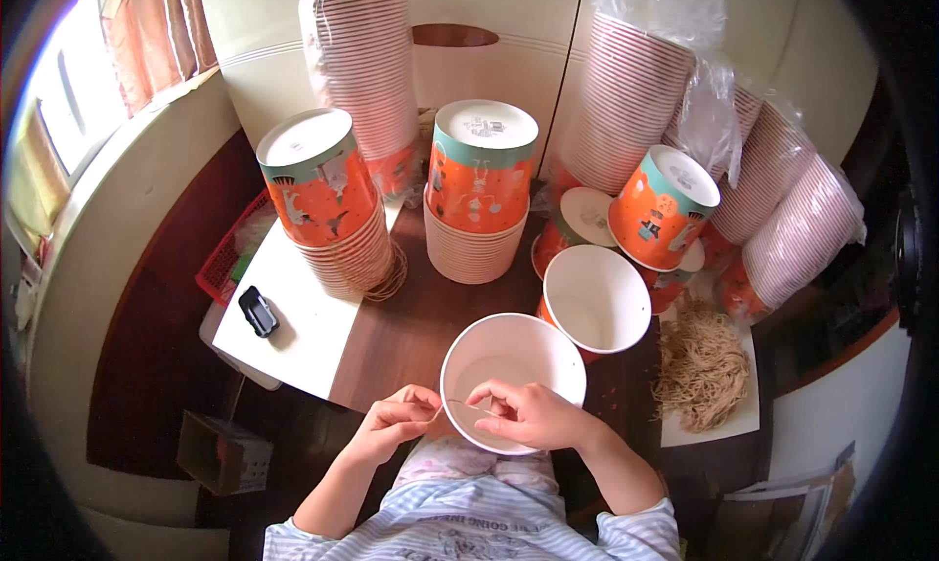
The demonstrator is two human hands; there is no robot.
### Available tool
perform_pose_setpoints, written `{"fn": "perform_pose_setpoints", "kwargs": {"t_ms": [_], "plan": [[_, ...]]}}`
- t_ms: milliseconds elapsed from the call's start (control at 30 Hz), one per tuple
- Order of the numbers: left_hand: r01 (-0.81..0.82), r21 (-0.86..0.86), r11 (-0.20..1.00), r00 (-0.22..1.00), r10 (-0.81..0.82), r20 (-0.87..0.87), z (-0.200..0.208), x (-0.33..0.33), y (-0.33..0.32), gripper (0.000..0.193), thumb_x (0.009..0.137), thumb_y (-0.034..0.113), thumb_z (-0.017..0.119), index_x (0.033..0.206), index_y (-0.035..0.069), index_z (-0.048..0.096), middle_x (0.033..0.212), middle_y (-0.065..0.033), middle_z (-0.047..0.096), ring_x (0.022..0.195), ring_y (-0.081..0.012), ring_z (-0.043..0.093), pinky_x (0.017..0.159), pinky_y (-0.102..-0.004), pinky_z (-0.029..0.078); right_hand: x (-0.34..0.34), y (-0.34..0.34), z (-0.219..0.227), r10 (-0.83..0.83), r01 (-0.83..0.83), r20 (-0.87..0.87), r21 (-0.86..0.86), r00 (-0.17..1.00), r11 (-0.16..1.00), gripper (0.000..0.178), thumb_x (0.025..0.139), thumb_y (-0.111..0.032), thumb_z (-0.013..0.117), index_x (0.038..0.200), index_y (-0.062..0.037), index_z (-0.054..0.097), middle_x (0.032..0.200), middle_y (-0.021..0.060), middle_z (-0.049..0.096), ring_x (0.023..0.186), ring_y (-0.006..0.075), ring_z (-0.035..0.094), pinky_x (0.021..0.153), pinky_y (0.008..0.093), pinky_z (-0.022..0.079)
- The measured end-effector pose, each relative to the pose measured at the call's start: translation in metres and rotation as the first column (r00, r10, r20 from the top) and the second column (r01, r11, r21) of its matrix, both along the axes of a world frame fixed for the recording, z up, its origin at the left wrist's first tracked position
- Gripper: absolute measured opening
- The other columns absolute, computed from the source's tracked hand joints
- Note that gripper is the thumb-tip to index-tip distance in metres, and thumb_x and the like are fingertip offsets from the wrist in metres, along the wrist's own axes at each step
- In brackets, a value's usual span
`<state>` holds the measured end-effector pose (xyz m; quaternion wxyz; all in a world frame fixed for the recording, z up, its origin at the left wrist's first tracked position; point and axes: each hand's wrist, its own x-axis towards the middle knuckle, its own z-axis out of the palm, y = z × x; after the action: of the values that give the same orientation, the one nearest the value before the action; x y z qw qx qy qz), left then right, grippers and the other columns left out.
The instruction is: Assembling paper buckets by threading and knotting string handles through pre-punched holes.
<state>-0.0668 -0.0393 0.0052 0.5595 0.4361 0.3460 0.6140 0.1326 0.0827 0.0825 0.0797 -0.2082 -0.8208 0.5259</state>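
In front of me stands a white-lined paper bucket (469, 351), its mouth tilted up toward me. My left hand (399, 422) is at the bucket's left rim, thumb and fingers pinched on a thin cord (456, 401). The cord crosses the rim toward my right hand (528, 414), which reaches over the mouth with its fingers closed on the cord. Whether the cord passes through a hole in the wall is too small to tell. Just behind, to the right, sits a second open paper bucket (597, 302).
Upside-down stacks of orange and green paper buckets (479, 184) (323, 194) stand behind. Tall plastic-wrapped stacks (626, 101) rise farther back. A pile of tan cords (702, 365) lies at right. A small black open case (258, 312) rests on a white board (303, 346) at left.
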Motion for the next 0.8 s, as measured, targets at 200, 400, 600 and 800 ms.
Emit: {"fn": "perform_pose_setpoints", "kwargs": {"t_ms": [200,400,600,800], "plan": [[-0.004,0.116,0.993,0.996,-0.005,0.085,0.01,-0.011,-0.001,0.012,0.072,0.004,0.054,0.072,-0.004,0.063,0.113,-0.0194,0.05,0.114,-0.0294,0.042,0.096,-0.0434,0.032,-0.002,-0.008,0.009,0.058,-0.089,0.137,0.236,0.989,0.968,0.044,0.072,-0.031,0.069,0.106,-0.0106,0.05,0.056,0.001,0.047,0.052,0.0137,0.05,0.053,0.0273,0.041],[0.01,0.365,0.931,0.922,-0.15,0.356,0.036,-0.025,0.002,0.018,0.076,0.011,0.05,0.067,-0.002,0.058,0.098,-0.0258,0.057,0.104,-0.0388,0.049,0.097,-0.0519,0.026,0.001,-0.004,0.002,0.118,-0.135,0.086,0.241,0.989,0.961,0.04,0.07,-0.026,0.069,0.102,-0.0106,0.05,0.062,0.0024,0.052,0.058,0.0169,0.054,0.056,0.0294,0.043],[-0.013,0.197,0.98,0.938,-0.057,0.342,0.072,-0.016,0.019,0.014,0.081,0.009,0.05,0.075,-0.002,0.057,0.071,-0.0111,0.049,0.062,-0.0194,0.049,0.058,-0.0292,0.041,0.007,-0.01,0.003,0.095,-0.118,0.096,0.271,0.991,0.955,0.036,0.072,-0.02,0.063,0.103,-0.0098,0.048,0.08,0.0093,0.058,0.074,0.0249,0.059,0.066,0.0355,0.047],[0.191,-0.098,0.977,0.944,-0.21,-0.255,0.075,0.009,0.052,0.014,0.087,0.004,0.047,0.098,-0.002,0.055,0.094,-0.0034,0.056,0.084,-0.007,0.051,0.073,-0.0209,0.042,0.017,-0.012,0.016,0.066,-0.078,0.069,0.196,0.995,0.978,0.025,0.073,-0.01,0.061,0.096,-0.0046,0.051,0.084,0.0121,0.059,0.078,0.0241,0.06,0.069,0.0334,0.047]]}}
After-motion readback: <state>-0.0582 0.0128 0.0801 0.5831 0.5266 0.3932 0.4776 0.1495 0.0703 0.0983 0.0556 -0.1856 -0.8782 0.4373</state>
